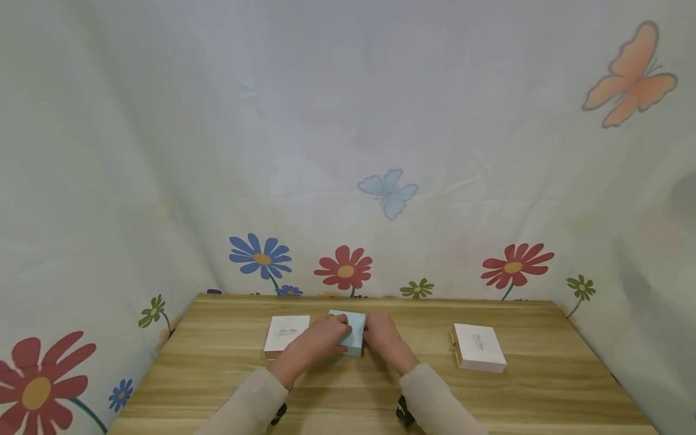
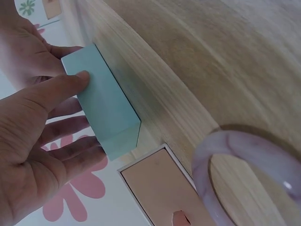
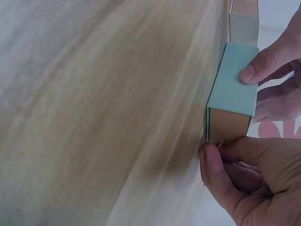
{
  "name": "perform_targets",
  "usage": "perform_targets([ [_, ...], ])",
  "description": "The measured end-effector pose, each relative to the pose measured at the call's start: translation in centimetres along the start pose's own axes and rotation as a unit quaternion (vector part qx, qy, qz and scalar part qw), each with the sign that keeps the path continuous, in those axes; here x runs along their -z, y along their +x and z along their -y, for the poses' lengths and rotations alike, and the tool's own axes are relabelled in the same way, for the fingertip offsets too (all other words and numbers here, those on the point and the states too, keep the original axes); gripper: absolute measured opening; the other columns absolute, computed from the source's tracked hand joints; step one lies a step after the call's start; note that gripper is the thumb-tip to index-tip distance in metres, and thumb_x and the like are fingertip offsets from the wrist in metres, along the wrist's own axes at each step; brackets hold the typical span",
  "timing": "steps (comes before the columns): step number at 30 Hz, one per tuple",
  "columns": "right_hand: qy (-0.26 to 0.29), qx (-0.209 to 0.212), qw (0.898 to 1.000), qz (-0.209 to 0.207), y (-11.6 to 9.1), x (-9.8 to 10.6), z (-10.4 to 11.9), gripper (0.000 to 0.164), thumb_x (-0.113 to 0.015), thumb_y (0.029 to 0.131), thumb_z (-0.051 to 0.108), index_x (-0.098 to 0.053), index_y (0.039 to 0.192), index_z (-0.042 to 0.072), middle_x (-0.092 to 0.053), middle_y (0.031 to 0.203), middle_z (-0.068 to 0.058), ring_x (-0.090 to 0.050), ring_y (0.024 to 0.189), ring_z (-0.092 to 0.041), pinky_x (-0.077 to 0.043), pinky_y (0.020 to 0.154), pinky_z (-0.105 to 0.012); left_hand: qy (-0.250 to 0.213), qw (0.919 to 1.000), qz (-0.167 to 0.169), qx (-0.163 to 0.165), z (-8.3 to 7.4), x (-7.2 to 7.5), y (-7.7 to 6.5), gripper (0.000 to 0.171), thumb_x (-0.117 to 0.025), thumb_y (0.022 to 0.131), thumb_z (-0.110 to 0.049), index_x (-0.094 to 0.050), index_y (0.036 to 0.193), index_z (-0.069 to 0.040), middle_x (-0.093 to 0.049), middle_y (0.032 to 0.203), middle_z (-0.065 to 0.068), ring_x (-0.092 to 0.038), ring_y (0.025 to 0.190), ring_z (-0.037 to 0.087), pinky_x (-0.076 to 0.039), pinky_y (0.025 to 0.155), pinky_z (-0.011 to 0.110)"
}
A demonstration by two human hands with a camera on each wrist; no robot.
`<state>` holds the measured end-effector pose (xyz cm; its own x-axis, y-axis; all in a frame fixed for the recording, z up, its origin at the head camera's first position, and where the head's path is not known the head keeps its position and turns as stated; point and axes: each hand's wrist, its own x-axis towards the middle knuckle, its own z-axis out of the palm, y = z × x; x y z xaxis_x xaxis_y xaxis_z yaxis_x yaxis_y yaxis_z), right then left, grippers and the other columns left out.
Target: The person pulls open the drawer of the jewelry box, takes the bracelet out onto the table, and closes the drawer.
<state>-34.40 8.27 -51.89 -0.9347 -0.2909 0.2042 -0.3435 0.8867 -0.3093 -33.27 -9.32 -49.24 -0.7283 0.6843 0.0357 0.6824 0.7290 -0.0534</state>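
**Two hands hold a small blue box on a wooden table**

At centre frame, the left hand [image 1: 321, 339] and right hand [image 1: 382, 338] grip a pale blue box [image 1: 350, 332], fingers curled round its sides. It looks light, stiff, best held by its flat faces. The right wrist view alone shows its tan open end, pinched there.
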Motion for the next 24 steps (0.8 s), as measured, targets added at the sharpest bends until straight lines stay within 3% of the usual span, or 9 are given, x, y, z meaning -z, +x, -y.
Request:
perform_targets([
  [9, -0.014, 0.010, 1.000, -0.013, 0.2, -0.1, -0.4, 0.031, -0.077, 0.080, 0.005, -0.058, 0.056, 0.010, -0.050, 0.054, 0.003, -0.047, 0.057, -0.014, -0.046, 0.056, -0.031, 0.018, 0.9998, 0.006, 0.002, -0.1, -0.1, 0.7, 0.031, -0.087, 0.082, -0.031, -0.078, 0.103, -0.010, -0.062, 0.097, 0.001, -0.051, 0.074, 0.010, -0.049, 0.071, 0.026],
  [17, -0.004, 0.009, 1.000, -0.002, -0.2, -0.8, -0.1, 0.029, -0.073, 0.080, 0.000, -0.055, 0.059, 0.008, -0.049, 0.059, 0.000, -0.045, 0.057, -0.014, -0.044, 0.054, -0.032, 0.015, 0.9999, 0.002, -0.006, -0.3, -0.2, 0.1, 0.029, -0.088, 0.081, -0.030, -0.077, 0.099, -0.009, -0.060, 0.091, 0.000, -0.050, 0.072, 0.010, -0.047, 0.067, 0.025],
  [24, -0.025, 0.055, 0.997, -0.042, -0.3, 0.1, -0.1, 0.024, -0.074, 0.075, -0.004, -0.057, 0.060, 0.005, -0.055, 0.057, -0.004, -0.049, 0.054, -0.017, -0.045, 0.051, -0.035, 0.007, 0.9997, -0.020, -0.010, -0.3, -0.2, 0.4, 0.022, -0.087, 0.081, -0.024, -0.077, 0.093, -0.008, -0.058, 0.087, 0.000, -0.047, 0.068, 0.009, -0.043, 0.063, 0.024],
])
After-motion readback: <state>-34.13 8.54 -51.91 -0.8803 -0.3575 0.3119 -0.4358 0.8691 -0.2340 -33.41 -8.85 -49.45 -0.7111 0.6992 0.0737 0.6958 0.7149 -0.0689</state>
